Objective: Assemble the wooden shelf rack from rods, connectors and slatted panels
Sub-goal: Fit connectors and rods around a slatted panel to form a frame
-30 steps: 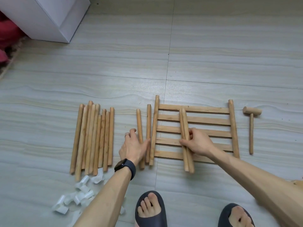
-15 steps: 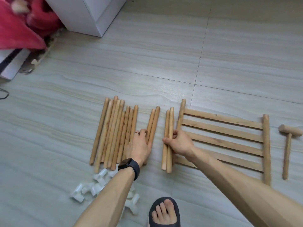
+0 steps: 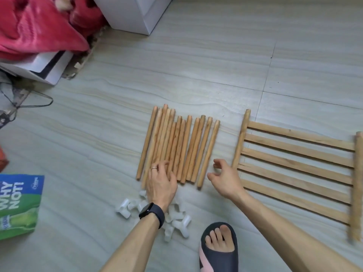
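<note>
Left grip (image 3: 161,185) bearing plain silver ring (image 3: 154,168), black smartwatch (image 3: 152,212) on left wrist, bare forearms, dark open-toe slide sandal (image 3: 218,250), pink edge

A home; tiled floor (image 3: 196,65), red blanket (image 3: 39,30), slipper (image 3: 218,254).

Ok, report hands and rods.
Left hand resting on rods. Right hand open, empty, beside them. Panel lies to the right.

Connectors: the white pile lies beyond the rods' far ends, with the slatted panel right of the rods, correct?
No. The head view shows the connectors piled at the near ends of the rods, close to the person; the slatted panel does lie to their right.
</note>
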The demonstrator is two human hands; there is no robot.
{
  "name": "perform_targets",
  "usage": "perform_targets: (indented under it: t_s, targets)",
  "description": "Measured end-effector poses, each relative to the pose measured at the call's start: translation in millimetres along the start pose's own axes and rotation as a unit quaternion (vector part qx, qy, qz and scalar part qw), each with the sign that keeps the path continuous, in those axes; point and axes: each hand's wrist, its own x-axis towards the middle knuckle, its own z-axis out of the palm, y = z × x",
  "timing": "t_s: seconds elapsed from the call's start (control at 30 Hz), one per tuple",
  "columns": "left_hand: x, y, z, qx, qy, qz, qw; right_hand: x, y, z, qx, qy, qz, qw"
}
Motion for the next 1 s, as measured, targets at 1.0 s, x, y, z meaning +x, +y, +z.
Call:
perform_targets:
  t_s: [1.0]
  targets:
    - [-39,-47,-16,0.125,-0.078,0.099,0.984,-47,8,72,-0.212,-0.124,-0.162,0.956]
